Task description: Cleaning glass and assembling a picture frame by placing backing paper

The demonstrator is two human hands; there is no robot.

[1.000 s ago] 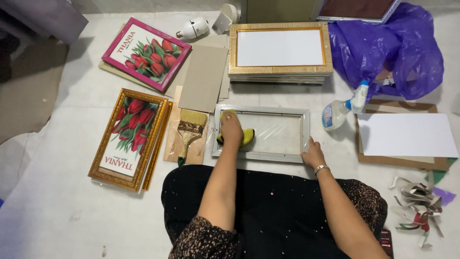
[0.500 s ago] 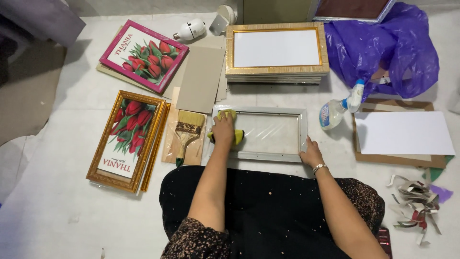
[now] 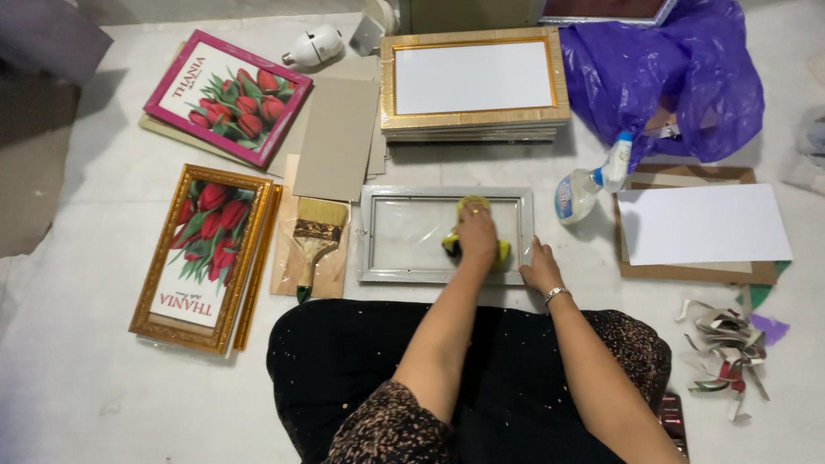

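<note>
Head view, looking down at the floor. We see the left hand pressed flat on a yellow cleaning cloth, its grip closed over the cloth, which rests on the glass pane of a silver-grey rectangular picture frame lying flat just in front of the knees. The right hand rests on the frame's lower right corner, fingers spread and pressing down, holding nothing.

We judge the glass stiff, smooth and fragile, likely slippery where damp; the frame looks light enough to slide on the white floor covering, so bracing it by the corner suits it. It is best lifted by the two long rails, never by the pane. The cloth is soft and bunches under the palm.

Left of the frame lies a wide wooden-handled paintbrush on a cardboard sheet; to the right, a plastic spray bottle lies tilted, near but apart.
</note>
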